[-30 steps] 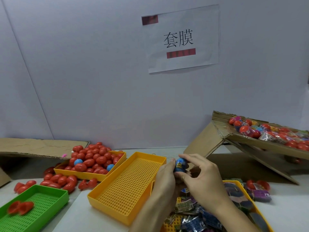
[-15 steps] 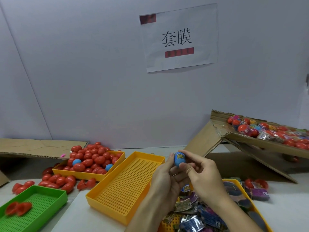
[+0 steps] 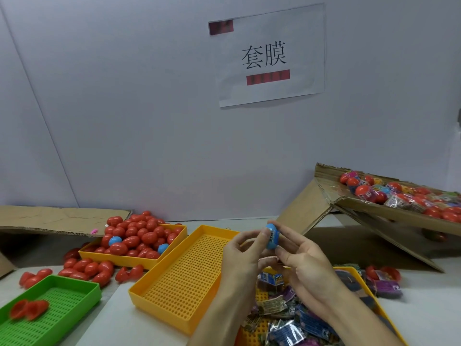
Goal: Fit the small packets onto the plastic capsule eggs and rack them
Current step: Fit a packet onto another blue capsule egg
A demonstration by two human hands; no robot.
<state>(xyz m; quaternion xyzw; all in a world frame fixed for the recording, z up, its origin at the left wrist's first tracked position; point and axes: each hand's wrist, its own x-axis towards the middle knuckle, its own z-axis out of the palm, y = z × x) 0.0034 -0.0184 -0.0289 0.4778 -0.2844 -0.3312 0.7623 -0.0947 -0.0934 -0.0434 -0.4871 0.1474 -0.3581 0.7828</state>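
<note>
Sleeving a small blue plastic capsule egg (image 3: 271,236)
Pinched between left hand (image 3: 243,255) and right hand (image 3: 303,264), raised over the orange perforated tray (image 3: 159,287); likely for seating the printed packet.

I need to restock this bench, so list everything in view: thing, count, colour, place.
blue egg: one, sleeved, held up between both hands
empty yellow tray: one, centre
egg tray: one, yellow, heaped with red eggs, two blue
loose red eggs: many, on the table by it
green tray: one, near left, red pieces inside
packets: many, mixed colours, near-right yellow tray
cardboard rack: one, right, holding wrapped eggs
wall sign: one, white
left hand: pinches egg
right hand: holds egg
</note>
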